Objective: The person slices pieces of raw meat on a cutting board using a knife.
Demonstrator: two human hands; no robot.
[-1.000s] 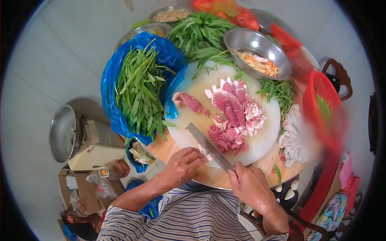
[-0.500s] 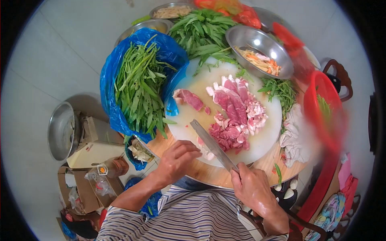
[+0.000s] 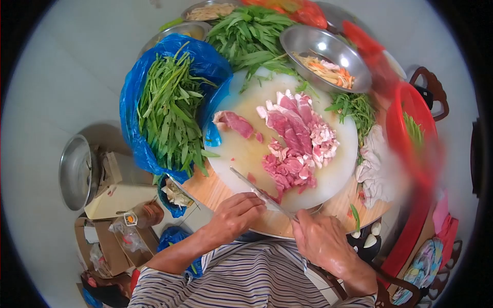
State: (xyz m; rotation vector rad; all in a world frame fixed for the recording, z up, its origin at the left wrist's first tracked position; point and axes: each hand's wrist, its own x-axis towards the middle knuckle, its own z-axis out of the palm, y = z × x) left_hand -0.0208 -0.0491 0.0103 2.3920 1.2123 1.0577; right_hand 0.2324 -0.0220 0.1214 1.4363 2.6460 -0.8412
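My right hand is closed around the handle of a kitchen knife, its blade pointing up and left, edge-on over the near part of a round white cutting board. My left hand rests at the board's near edge with its fingers curled together right against the blade. Whatever lies beneath those fingers is hidden. Cut pieces of raw meat are heaped just beyond the blade, next to larger meat slices. A separate strip of meat lies at the board's left.
Left of the board stands a blue plastic bag full of leafy greens. More greens and a steel bowl of shredded food sit behind. A white cloth and a red basket are at the right.
The knife has swung lower and turned edge-on, its tip moving left and down. My left hand has shifted right and down, up to the blade. The whole view has shifted slightly.
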